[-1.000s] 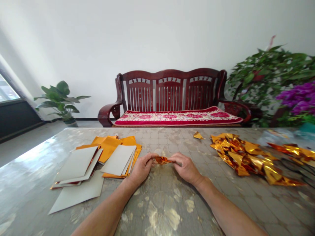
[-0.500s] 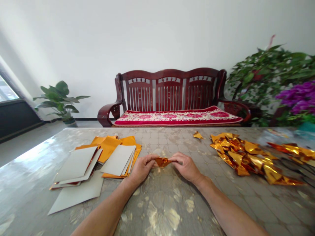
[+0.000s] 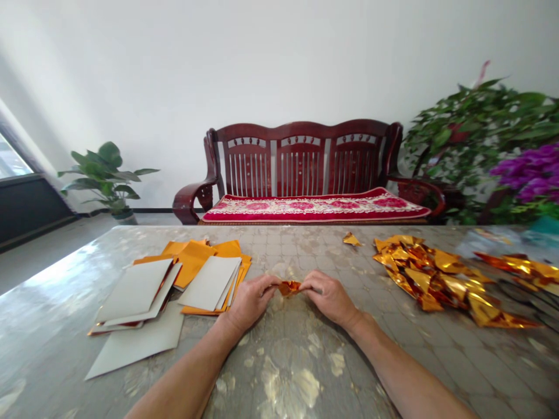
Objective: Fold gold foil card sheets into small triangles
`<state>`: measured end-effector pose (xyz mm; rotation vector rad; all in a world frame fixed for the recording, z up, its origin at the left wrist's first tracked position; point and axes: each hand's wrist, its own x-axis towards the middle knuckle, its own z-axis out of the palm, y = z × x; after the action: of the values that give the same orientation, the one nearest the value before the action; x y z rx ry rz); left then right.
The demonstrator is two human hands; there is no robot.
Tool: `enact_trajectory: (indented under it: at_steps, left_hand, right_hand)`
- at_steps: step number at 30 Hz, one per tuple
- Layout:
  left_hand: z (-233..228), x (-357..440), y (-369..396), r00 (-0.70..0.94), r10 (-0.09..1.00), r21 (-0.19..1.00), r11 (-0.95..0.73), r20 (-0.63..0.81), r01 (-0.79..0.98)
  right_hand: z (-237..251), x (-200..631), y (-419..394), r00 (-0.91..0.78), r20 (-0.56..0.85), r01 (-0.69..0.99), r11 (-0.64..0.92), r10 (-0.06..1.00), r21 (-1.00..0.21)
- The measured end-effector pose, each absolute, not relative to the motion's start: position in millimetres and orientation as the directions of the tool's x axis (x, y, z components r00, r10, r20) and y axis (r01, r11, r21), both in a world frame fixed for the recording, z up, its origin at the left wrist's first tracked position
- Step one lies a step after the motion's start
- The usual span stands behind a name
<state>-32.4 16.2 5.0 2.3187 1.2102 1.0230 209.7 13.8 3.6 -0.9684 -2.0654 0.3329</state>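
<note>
Here, foil piece [image 3: 290, 287] crosswise, both hands pinching.

foil piece [image 3: 290, 287]: ends hidden under fingers, centre | foil strips [image 3: 522, 266]: blurred, cut off at right edge | window [image 3: 13, 166]: cut off at left edge

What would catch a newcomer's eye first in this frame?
Most likely the glittering heap of folded gold foil pieces on the right of the table. Next, at the centre, the left hand and right hand pinching a small gold foil piece between them. To the left lies a loose stack of sheets, grey backs up over orange, and a dark red wooden bench stands behind the table.
</note>
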Motion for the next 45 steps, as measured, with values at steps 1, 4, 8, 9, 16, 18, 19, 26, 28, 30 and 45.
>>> enact_trajectory:
  at_steps: [1,4,8,9,16,18,19,26,28,30,45]
  left_hand:
    - [7,-33,15,0.399,0.799,0.546,-0.600,0.450,0.585]
    - [11,-34,13,0.476,0.755,0.469,-0.654,0.450,0.594]
    - [13,-34,13,0.520,0.730,0.400,-0.680,0.444,0.614]
    - [13,-34,13,0.516,0.730,0.388,-0.679,0.447,0.624]
    - [19,-34,9,0.604,0.666,0.212,-0.729,0.438,0.651]
    - [22,-34,8,0.637,0.639,0.146,-0.746,0.430,0.650]
    - [24,-33,7,0.647,0.633,0.126,-0.749,0.424,0.650]
    - [25,-31,7,0.640,0.665,0.114,-0.723,0.386,0.682]
    - [25,-32,7,0.642,0.670,0.096,-0.716,0.374,0.691]
    - [23,-32,8,0.637,0.675,0.104,-0.713,0.372,0.694]
    - [6,-32,14,0.557,0.722,0.501,-0.689,0.411,0.523]
  right_hand:
    - [4,210,13,-0.378,0.569,0.525,0.675,0.731,-0.518]
    - [5,210,12,-0.385,0.588,0.533,0.692,0.711,-0.488]
    - [5,211,11,-0.392,0.613,0.542,0.710,0.686,-0.449]
    - [5,212,11,-0.395,0.617,0.547,0.713,0.681,-0.438]
    - [4,212,12,-0.393,0.631,0.572,0.715,0.669,-0.402]
    - [4,212,11,-0.383,0.628,0.579,0.705,0.678,-0.409]
    - [4,212,11,-0.382,0.626,0.580,0.704,0.680,-0.410]
    - [4,211,9,-0.395,0.628,0.577,0.713,0.671,-0.399]
    - [3,211,9,-0.392,0.627,0.580,0.710,0.673,-0.400]
    - [3,211,10,-0.392,0.623,0.583,0.707,0.677,-0.401]
    - [4,208,6,-0.480,0.558,0.618,0.712,0.677,-0.333]
